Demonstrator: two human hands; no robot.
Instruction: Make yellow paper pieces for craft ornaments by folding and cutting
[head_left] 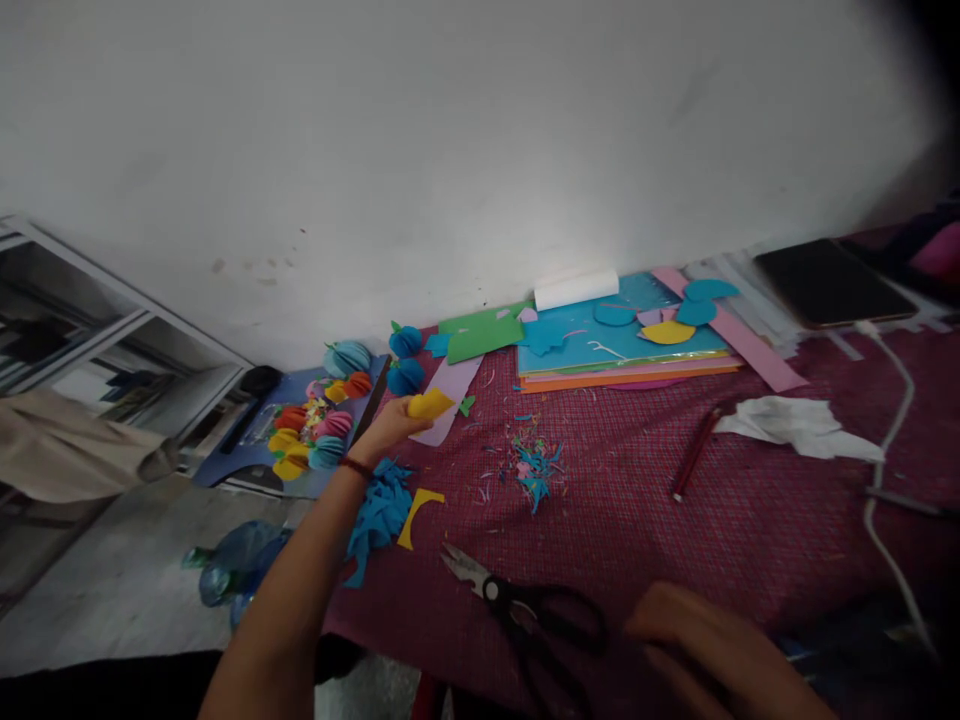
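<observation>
Over on the far left, off the edge of the cloth, a blue board (289,425) is sitting with a bunch of finished paper balls (319,430) on it, orange, yellow, pink and teal. The left hand (386,430) is reaching out that way, arm stretched long, and it's pinching a folded yellow paper piece (430,404) between fingertips and thumb, so that grip is closed on the paper. The yellow bit is sticking out to the right of the fingers, hovering just over a lilac strip (450,395), with two blue paper balls (406,360) just beyond it and the ball pile lying further left of the hand.

Below the wrist there's a heap of blue scraps (379,515) and a yellow offcut (417,512). The scissors (517,600) are lying closed on the red cloth (637,500), blades pointing up-left, handles toward the right hand (720,645). That hand is resting near the bottom edge, blurry, and I can't tell whether it's gripping anything. It's clearly the nearer one to the scissors. A red pencil (696,452) and crumpled white paper (795,425) are lying further right.
</observation>
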